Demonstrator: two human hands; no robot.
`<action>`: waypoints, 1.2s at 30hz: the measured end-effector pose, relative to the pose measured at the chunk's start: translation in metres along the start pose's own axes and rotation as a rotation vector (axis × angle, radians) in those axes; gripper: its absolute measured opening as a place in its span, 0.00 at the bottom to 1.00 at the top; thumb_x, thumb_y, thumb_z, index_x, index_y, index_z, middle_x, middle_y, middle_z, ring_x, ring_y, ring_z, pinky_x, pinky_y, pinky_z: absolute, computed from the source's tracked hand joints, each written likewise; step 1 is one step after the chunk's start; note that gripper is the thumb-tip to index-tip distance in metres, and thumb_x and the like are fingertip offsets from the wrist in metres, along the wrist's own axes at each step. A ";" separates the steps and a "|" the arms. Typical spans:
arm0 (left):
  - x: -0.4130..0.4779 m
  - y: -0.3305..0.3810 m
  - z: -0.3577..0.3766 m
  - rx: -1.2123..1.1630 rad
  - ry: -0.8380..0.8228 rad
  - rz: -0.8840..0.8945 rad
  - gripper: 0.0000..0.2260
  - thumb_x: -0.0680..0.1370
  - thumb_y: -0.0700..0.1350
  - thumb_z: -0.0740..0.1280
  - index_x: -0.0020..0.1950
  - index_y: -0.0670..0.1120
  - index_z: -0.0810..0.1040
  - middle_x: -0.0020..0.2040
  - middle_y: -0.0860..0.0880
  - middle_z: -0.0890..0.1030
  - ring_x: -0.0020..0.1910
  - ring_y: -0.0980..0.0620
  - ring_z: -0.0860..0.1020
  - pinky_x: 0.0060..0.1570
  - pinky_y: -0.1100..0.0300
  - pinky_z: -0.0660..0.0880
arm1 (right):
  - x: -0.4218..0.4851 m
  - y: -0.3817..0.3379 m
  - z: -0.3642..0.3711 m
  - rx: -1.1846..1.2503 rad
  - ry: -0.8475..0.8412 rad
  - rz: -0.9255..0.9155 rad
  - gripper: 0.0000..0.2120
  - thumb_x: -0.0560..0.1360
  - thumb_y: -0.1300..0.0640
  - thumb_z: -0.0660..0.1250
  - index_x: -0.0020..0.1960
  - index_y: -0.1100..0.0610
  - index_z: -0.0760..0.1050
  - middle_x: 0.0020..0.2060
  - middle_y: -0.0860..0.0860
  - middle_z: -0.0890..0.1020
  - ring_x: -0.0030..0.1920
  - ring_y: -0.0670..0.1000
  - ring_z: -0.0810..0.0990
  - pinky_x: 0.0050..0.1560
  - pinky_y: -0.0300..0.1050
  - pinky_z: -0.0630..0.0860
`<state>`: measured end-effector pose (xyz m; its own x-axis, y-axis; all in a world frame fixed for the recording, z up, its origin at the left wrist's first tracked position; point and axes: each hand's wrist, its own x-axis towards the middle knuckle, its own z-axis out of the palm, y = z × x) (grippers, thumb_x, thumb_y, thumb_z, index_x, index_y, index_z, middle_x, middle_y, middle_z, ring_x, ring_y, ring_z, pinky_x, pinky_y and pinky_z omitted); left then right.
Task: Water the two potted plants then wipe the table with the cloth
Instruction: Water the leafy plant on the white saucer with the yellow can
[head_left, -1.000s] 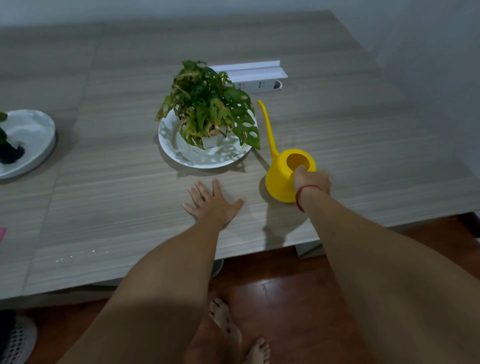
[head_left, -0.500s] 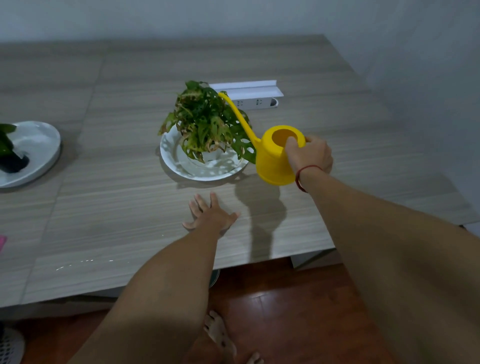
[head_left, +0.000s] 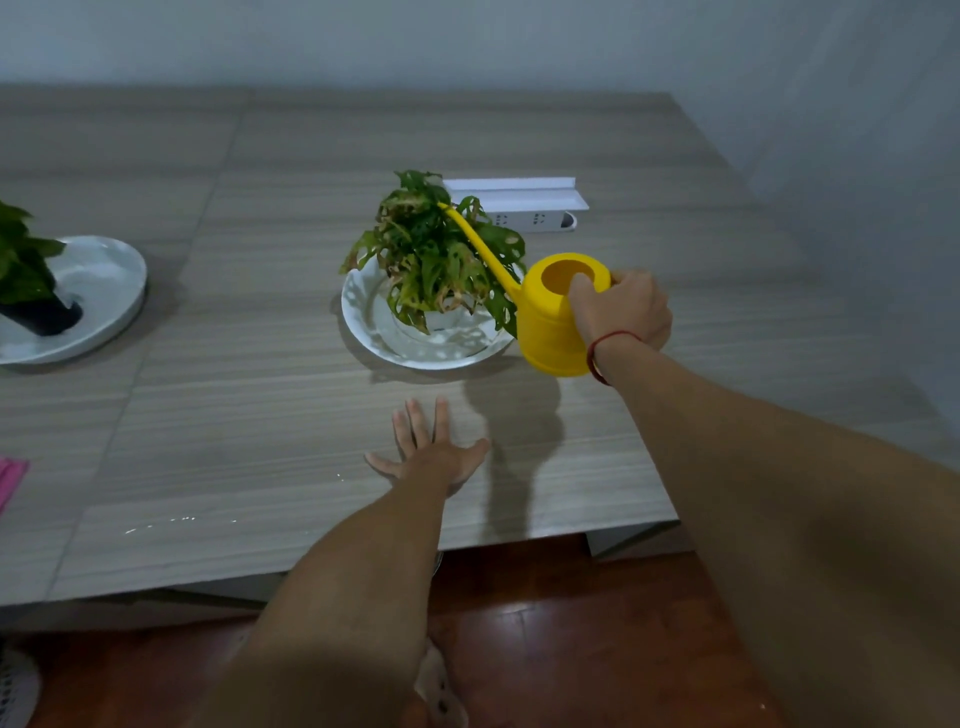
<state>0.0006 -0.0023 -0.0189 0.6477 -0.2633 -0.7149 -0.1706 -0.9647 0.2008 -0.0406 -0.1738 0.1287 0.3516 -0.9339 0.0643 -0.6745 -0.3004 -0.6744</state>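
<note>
A yellow watering can (head_left: 550, 332) is gripped by the right hand (head_left: 621, 309). The fingers are curled round its side at three o'clock and the thumb is laid against the rim of the open top. A red string (head_left: 605, 345) is worn on that wrist. The can is held above the table (head_left: 208, 415), tilted toward ten o'clock, and its shadow is cast at six o'clock. Its long thin spout (head_left: 478, 244) is stretched over the leaves of the middle plant (head_left: 431, 260). Whether water is running cannot be told.

This plant is set in a white pot (head_left: 441, 322) on a white plate (head_left: 374, 332), and the can's body is seen just at the plate's three o'clock edge. The left hand (head_left: 431, 452) is laid flat on the table at six o'clock of the plate, released, with fingers straight and spread.

At nine o'clock, well apart, the second plant (head_left: 21, 260) is seen in a black pot (head_left: 41, 317) on another white plate (head_left: 104, 291). The edge of a pink cloth (head_left: 10, 478) is cut by the frame at eight o'clock. A white power strip (head_left: 524, 218) lies at one o'clock of the middle plant. A few bright drops (head_left: 176, 519) are scattered near the table's front edge.
</note>
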 end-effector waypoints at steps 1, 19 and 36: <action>0.002 0.001 0.000 -0.002 0.002 -0.004 0.43 0.72 0.76 0.51 0.74 0.62 0.27 0.73 0.52 0.21 0.74 0.48 0.25 0.65 0.25 0.35 | 0.000 0.002 0.002 -0.005 0.006 0.005 0.15 0.69 0.47 0.65 0.44 0.58 0.81 0.40 0.54 0.81 0.41 0.56 0.78 0.39 0.43 0.66; 0.003 0.007 -0.008 -0.072 -0.045 -0.052 0.45 0.73 0.73 0.58 0.75 0.61 0.28 0.74 0.51 0.23 0.76 0.46 0.28 0.69 0.26 0.41 | 0.009 -0.021 -0.022 -0.167 0.031 -0.155 0.13 0.67 0.44 0.68 0.41 0.53 0.72 0.39 0.53 0.73 0.39 0.55 0.71 0.38 0.44 0.66; 0.015 0.007 0.002 -0.046 -0.025 -0.020 0.44 0.76 0.70 0.58 0.77 0.57 0.30 0.75 0.45 0.24 0.76 0.41 0.29 0.75 0.35 0.44 | 0.017 -0.040 -0.048 -0.342 0.072 -0.294 0.15 0.71 0.49 0.67 0.51 0.58 0.79 0.51 0.57 0.82 0.53 0.61 0.80 0.43 0.45 0.68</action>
<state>0.0071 -0.0134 -0.0295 0.6320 -0.2451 -0.7352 -0.1230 -0.9684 0.2171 -0.0387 -0.1868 0.1917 0.5226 -0.8067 0.2758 -0.7324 -0.5904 -0.3392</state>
